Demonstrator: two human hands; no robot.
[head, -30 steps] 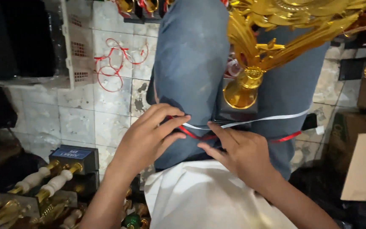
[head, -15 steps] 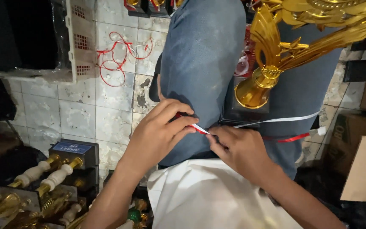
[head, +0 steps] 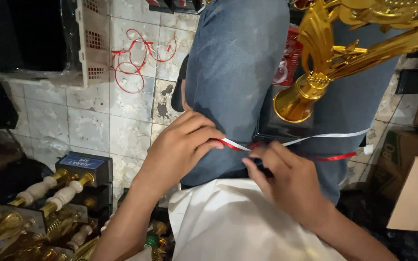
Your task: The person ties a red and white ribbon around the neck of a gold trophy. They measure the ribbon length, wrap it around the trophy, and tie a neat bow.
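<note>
The left hand [head: 182, 145] pinched one end of the red-and-white ribbon [head: 231, 144] over the lap, the right hand [head: 289, 181] closed its fingertips on it near the gold trophy [head: 315, 82], apparently mid-tying, which would call for steady tension.

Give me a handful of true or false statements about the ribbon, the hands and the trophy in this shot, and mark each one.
1. The left hand pinches a red and white ribbon. True.
2. The gold trophy lies flat on the tiled floor. False: it sits between the knees, its gold stem over a dark base.
3. The right hand is at the ribbon too, close to the left hand. True.
4. The loose ribbon on the tiled floor is blue. False: the loops of ribbon lying there are red and white.
5. Both legs wear grey-blue trousers. True.
</note>
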